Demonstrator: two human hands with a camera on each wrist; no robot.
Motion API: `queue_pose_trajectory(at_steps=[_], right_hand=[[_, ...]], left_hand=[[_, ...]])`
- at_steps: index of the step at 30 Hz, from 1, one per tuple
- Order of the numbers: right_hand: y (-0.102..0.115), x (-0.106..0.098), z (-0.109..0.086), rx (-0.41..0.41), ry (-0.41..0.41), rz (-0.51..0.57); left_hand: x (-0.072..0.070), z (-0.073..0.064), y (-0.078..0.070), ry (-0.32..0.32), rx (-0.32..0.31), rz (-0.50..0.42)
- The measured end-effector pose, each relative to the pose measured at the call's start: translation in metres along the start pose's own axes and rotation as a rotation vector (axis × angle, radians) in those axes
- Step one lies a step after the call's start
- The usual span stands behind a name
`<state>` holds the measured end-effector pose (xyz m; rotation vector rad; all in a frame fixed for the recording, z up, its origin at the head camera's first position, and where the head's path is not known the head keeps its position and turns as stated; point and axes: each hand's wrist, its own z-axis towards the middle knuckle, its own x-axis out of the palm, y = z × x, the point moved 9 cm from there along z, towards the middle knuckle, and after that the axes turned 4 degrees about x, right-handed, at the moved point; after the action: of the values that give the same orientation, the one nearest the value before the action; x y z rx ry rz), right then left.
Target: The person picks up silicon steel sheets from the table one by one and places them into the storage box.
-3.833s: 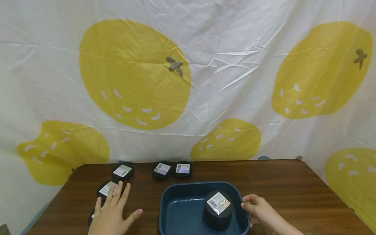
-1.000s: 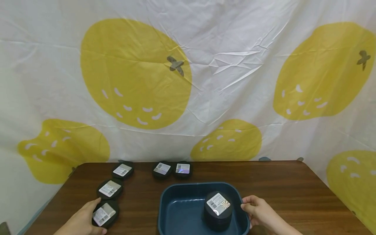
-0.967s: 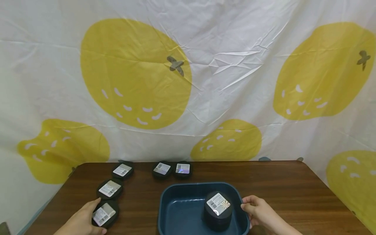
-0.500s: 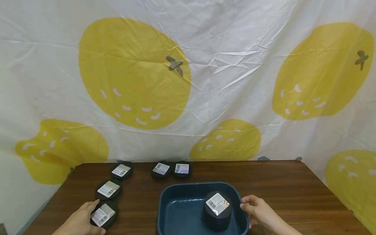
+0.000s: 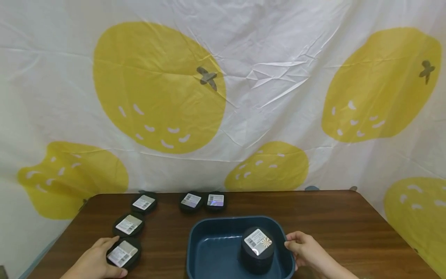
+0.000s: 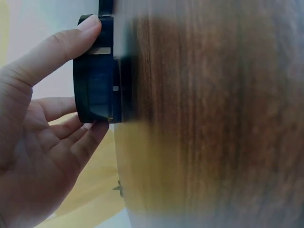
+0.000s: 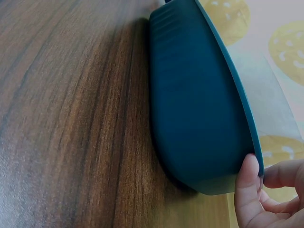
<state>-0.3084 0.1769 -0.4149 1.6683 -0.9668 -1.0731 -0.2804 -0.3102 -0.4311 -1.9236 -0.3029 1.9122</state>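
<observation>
My left hand (image 5: 90, 259) grips the nearest of several flat, round black containers (image 5: 122, 254), which has a white barcode label on top. Seen in the left wrist view, the thumb lies on one side of this container (image 6: 94, 88) and the fingers curl against the other, low over the wood. My right hand (image 5: 308, 249) pinches the right rim of a dark blue rectangular tray (image 5: 228, 222). In the right wrist view, thumb and fingers meet across the edge of the tray (image 7: 199, 104). Inside the tray, toward its right, stands a stack of black containers (image 5: 258, 252).
Beyond my left hand sit another black container (image 5: 129, 224) and a farther one (image 5: 144, 202). Two more containers, one (image 5: 191, 201) beside the other (image 5: 215, 201), stand at the back edge of the brown wooden table (image 5: 331, 217). A lemon-print cloth (image 5: 271, 97) hangs behind.
Earlier my left hand was spread over the near containers; it has since come down to the left and taken hold of the nearest one. My right hand has stayed on the tray rim.
</observation>
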Motion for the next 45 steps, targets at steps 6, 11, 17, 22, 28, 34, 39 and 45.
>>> queue_pose_trajectory(at_steps=[6,11,17,22,28,34,39,45], right_hand=[[-0.001,0.0,0.001,0.0,0.002,-0.003],[-0.001,0.0,0.001,-0.003,0.002,0.001],[0.0,0.002,0.001,-0.019,0.032,0.019],[0.0,0.003,0.001,-0.034,0.055,0.032],[-0.001,0.003,0.002,-0.039,0.059,0.033],[-0.003,0.002,0.001,-0.03,0.054,0.036],[-0.003,0.003,0.001,-0.023,0.059,0.035],[-0.001,0.002,0.001,-0.031,0.049,0.035]], left_hand=[[-0.004,-0.003,-0.004,-0.029,-0.001,0.01],[-0.005,-0.006,-0.006,-0.042,-0.026,-0.007],[-0.01,-0.007,-0.013,-0.067,-0.036,-0.024],[-0.02,-0.009,-0.028,-0.137,0.022,-0.022],[-0.024,-0.008,-0.046,-0.185,0.072,-0.032],[-0.024,-0.001,-0.068,-0.201,0.103,-0.037],[-0.025,0.005,-0.088,-0.187,0.119,-0.053],[-0.028,0.01,-0.116,-0.195,0.171,-0.066]])
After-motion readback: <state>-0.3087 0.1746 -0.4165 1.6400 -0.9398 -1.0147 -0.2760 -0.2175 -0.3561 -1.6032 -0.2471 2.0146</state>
